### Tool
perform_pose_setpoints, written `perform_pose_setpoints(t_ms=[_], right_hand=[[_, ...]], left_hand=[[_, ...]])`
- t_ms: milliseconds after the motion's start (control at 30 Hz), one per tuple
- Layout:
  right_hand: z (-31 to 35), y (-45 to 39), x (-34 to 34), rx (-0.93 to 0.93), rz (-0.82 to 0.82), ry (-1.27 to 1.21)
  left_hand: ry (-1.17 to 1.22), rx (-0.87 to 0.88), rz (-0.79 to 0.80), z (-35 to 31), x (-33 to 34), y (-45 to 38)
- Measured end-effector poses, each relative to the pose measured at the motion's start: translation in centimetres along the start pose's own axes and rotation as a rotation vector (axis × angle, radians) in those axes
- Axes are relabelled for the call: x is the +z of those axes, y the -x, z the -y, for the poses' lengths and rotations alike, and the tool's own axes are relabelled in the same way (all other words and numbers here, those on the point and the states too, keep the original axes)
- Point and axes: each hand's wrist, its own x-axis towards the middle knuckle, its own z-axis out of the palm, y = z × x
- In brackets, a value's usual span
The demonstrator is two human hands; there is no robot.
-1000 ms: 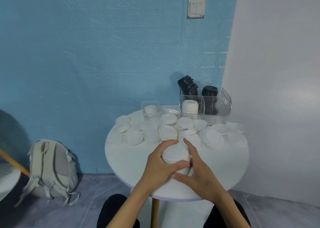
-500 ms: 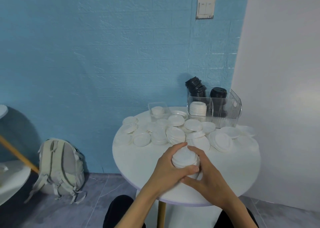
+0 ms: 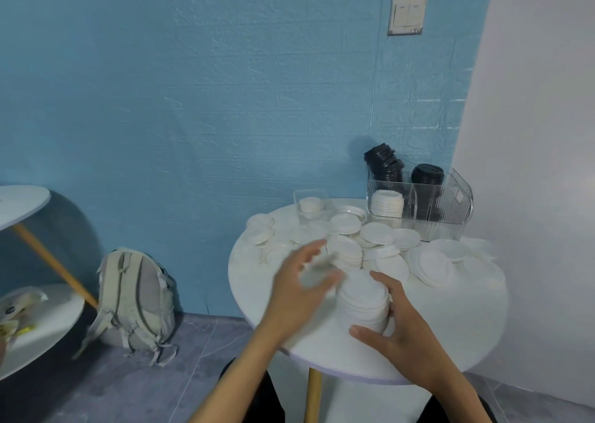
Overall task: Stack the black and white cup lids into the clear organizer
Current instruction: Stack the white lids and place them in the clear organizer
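Observation:
A stack of white lids [image 3: 363,297] stands near the front of the round white table [image 3: 450,335]. My right hand [image 3: 396,323] curls round its right side, thumb in front and fingers behind. My left hand [image 3: 299,284] is blurred, fingers spread, just left of the stack and apart from it. Several loose white lids [image 3: 376,232] lie scattered across the table's middle and back. The clear organizer [image 3: 447,210] at the back right holds a white lid stack [image 3: 386,202] and two black lid stacks [image 3: 426,175].
A small clear box [image 3: 310,205] with white lids sits left of the organizer. A grey backpack [image 3: 135,297] leans on the blue wall. Another white table [image 3: 22,200] stands at far left. A white wall runs close along the right.
My left hand has let go of the white stack and moved up and to the left. My right hand still holds the stack. The view has shifted left.

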Motion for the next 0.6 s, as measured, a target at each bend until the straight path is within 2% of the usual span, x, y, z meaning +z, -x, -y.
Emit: perform_pose_setpoints(t_ms=[67,133,267,433,500,600], right_hand=[[-0.1,0.0,0.0,-0.001,-0.003,0.006],[-0.1,0.0,0.1,0.004,-0.002,0.011],[0.0,0.0,0.0,0.020,-0.005,0.016],[0.1,0.0,0.1,0.023,-0.007,0.029],[0.1,0.0,0.1,0.022,-0.008,0.028],[0.1,0.0,0.1,0.019,-0.009,0.025]], left_hand=[[-0.078,0.012,-0.280,2.3,-3.0,-1.8],[-0.241,-0.077,-0.368,5.3,-6.2,-3.8],[-0.421,-0.363,-0.215,8.0,-10.0,-6.1],[-0.522,-0.480,0.062,10.1,-10.6,-7.1],[-0.572,-0.485,0.085,10.6,-10.0,-7.0],[-0.591,-0.399,0.003,11.2,-9.7,-6.8]])
